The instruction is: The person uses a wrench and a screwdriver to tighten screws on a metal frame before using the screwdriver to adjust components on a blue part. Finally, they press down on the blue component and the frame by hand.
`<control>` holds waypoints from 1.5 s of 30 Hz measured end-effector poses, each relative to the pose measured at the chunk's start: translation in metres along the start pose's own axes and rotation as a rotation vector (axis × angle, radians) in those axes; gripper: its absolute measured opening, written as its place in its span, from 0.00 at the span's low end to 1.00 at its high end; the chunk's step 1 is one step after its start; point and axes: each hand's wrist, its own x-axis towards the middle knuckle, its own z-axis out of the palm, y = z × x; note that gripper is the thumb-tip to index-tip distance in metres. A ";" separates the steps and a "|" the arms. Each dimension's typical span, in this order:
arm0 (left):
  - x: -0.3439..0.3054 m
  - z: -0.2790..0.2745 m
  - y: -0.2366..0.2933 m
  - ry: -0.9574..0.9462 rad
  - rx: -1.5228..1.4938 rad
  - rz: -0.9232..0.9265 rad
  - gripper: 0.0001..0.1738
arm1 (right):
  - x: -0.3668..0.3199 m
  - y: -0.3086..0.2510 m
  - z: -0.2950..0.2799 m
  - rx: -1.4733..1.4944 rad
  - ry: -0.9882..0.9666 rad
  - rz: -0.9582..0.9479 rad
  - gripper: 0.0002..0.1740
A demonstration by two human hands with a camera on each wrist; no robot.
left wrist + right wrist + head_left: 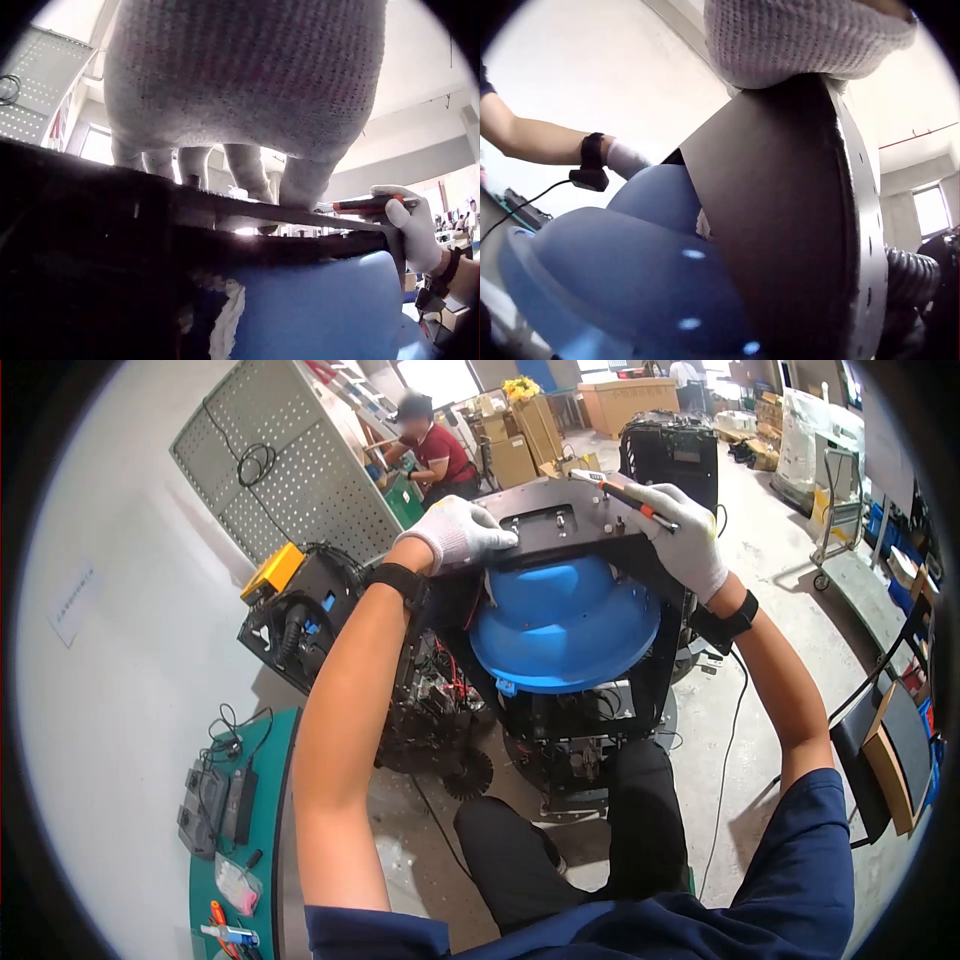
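My gloved left hand (460,535) rests on the black top plate (535,500) of a machine, its fingertips near a bolt beside the rectangular cut-out. In the left wrist view its fingers (244,169) reach down onto the plate. At the plate's right side, my gloved right hand (685,540) holds a ratchet wrench with an orange-and-black handle (655,513), its silver end pointing left over the plate. Bolts (561,520) stand up by the cut-out. Below the plate sits a large blue plastic tub (565,625) with a stepped, rounded shape. The right wrist view shows the machine's dark side panel (780,202).
Left stands another opened machine with a yellow box (272,570). A green-topped table (285,760) holds adapters and tools. Behind are a perforated panel (290,460) and a person in a red shirt (445,455). A chair (885,760) and cart stand right; cables cross the floor.
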 end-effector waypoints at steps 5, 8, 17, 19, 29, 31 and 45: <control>0.017 -0.017 0.028 -0.251 0.296 -0.164 0.26 | -0.002 0.000 0.000 -0.044 0.035 0.002 0.19; 0.023 -0.016 0.028 -0.256 0.390 -0.072 0.25 | -0.002 0.002 0.003 -0.044 0.088 -0.072 0.18; 0.043 -0.009 0.061 -0.362 0.654 -0.351 0.36 | -0.011 0.012 0.009 -0.047 0.119 -0.021 0.17; 0.044 -0.008 0.056 -0.358 0.625 -0.345 0.36 | -0.011 0.014 0.011 -0.040 0.165 -0.051 0.16; 0.046 -0.006 0.035 -0.323 0.559 -0.166 0.27 | -0.012 0.012 0.009 0.014 0.150 -0.010 0.16; 0.047 -0.005 0.036 -0.337 0.581 -0.155 0.27 | -0.012 0.011 0.009 0.020 0.154 -0.006 0.16; 0.001 -0.042 0.008 -0.216 0.607 -0.051 0.18 | -0.013 0.020 0.012 0.004 0.183 -0.063 0.16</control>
